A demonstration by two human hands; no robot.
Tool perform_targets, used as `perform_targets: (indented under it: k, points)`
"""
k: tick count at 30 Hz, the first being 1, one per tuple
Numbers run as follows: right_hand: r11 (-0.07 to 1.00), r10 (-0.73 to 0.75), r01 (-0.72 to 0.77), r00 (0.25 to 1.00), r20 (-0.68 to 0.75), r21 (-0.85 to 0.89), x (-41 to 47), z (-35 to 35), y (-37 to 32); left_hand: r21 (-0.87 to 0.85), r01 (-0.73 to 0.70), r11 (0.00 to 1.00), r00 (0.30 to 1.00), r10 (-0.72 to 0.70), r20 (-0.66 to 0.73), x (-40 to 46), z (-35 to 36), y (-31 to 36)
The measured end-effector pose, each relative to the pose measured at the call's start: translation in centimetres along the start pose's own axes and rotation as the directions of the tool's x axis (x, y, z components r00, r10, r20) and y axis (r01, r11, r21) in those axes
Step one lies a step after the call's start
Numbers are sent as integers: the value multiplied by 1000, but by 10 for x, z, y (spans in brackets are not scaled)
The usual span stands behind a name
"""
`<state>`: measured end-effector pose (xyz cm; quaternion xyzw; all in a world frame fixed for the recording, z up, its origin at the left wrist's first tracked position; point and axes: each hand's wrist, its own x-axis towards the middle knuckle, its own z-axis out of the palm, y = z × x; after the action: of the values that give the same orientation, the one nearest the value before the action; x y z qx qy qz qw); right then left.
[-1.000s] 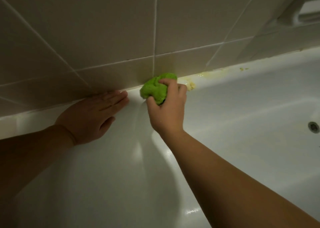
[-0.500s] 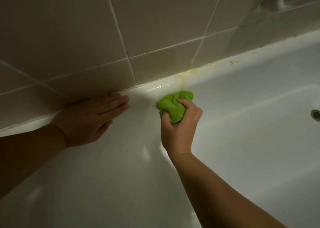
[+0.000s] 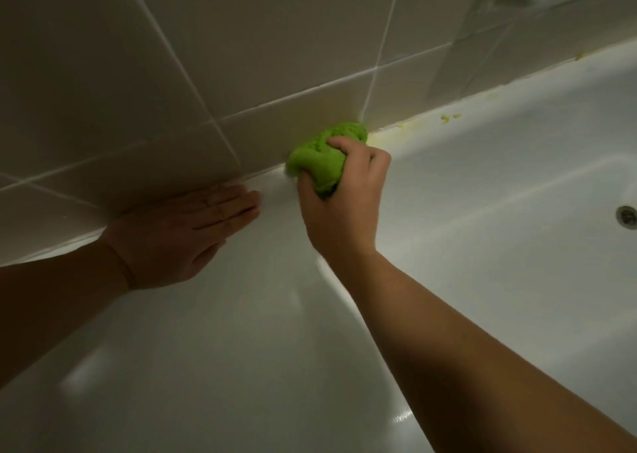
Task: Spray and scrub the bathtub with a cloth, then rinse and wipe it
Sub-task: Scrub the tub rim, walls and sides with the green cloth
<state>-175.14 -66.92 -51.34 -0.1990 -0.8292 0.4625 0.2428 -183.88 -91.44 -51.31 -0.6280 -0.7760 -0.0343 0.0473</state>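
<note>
At the seam where the tub ledge meets the wall, my right hand (image 3: 339, 204) grips a bunched green cloth (image 3: 322, 158), fingers and thumb curled round it, and the cloth presses into the corner between ledge and tile. It sits near the centre of the view, a touch toward twelve o'clock. My left hand (image 3: 182, 233) lies flat at about nine o'clock from the right one, fingers straight and together, palm down on the ledge with its far edge touching the base of the wall. The two hands are apart, a strip of bare ledge between the left fingertips and the right thumb.

The bathtub (image 3: 241, 366) is white and glossy, with dull reflections on the near slope at six and seven o'clock. At two o'clock from the cloth, yellowish residue (image 3: 406, 127) runs along the seam, and a few small yellow-green flecks (image 3: 448, 117) lie on the ledge just beyond it. A round metal drain (image 3: 625, 215) shows at the three o'clock edge, low in the basin. The tiled wall (image 3: 241, 56), beige with pale grout lines, fills the view from nine to one o'clock.
</note>
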Motion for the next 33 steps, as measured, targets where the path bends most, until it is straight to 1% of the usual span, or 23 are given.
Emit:
perform_targets:
  k: [1,2,4,6,7,8,10,12,13,14,15,17,18,20,21,23,25,27,28,29,30,31,33]
  points:
    - [999,41,-42,998,-42,-13,8,-6,3,4,0,1000,1000,0,5,0,0,0]
    - [995,95,-97,989,-115,-9,19,-16,9,9,-5,1000,1000,5,6,1,1,0]
    - [972,234,-231,940,-250,41,44,-38,19,12,-13,1000,1000,13,0,2,1,1]
    - [947,320,-317,904,-284,60,56,-44,20,11,-20,1000,1000,20,-6,5,1,0]
    - [948,316,-315,911,-265,47,53,-41,16,11,-22,1000,1000,22,-7,8,0,1]
    - [959,281,-283,933,-224,26,43,-34,11,10,-25,1000,1000,25,-9,12,0,2]
    - [986,167,-168,984,-67,-5,15,-17,1,6,-36,999,999,37,-10,20,2,4]
    - [997,81,-82,994,75,3,-1,-11,-2,-1,-44,999,999,44,8,24,4,3]
    - [997,76,-78,991,112,11,2,-14,0,1,-44,999,999,44,16,25,4,2]
    - [996,89,-90,989,115,4,10,-21,2,6,-42,999,999,42,22,25,4,1]
    - [993,116,-115,990,76,-14,21,-30,8,14,-43,999,999,43,26,25,4,1]
    - [981,185,-188,979,-82,-36,51,-55,23,28,-46,999,999,45,28,27,5,3]
    - [969,242,-247,958,-155,-15,66,-65,29,32,-46,998,999,45,23,30,6,4]
    - [943,329,-330,918,-224,33,81,-74,33,29,-47,998,999,47,15,39,7,5]
    - [940,338,-341,913,-228,29,80,-71,31,27,-50,998,999,49,14,44,7,5]
    - [961,274,-277,946,-176,7,63,-56,25,35,-59,998,998,58,18,50,8,6]
    - [991,136,-137,990,-27,-6,40,-43,18,43,-61,997,998,60,17,54,9,7]
    - [1000,25,-25,993,112,-5,32,-43,21,48,-64,997,998,64,13,58,9,8]
    - [1000,6,-3,991,134,-23,38,-49,26,50,-66,997,998,66,8,61,9,8]
    - [999,16,-11,993,119,-49,48,-58,34,51,-67,996,998,67,4,64,10,9]
    - [996,55,-50,996,69,-72,61,-68,42,53,-66,996,998,66,2,67,9,9]
    - [990,120,-120,993,0,-79,75,-81,50,52,-67,996,998,67,3,70,9,10]
    - [968,246,-251,960,-132,-23,100,-103,60,46,-67,997,998,67,7,77,10,12]
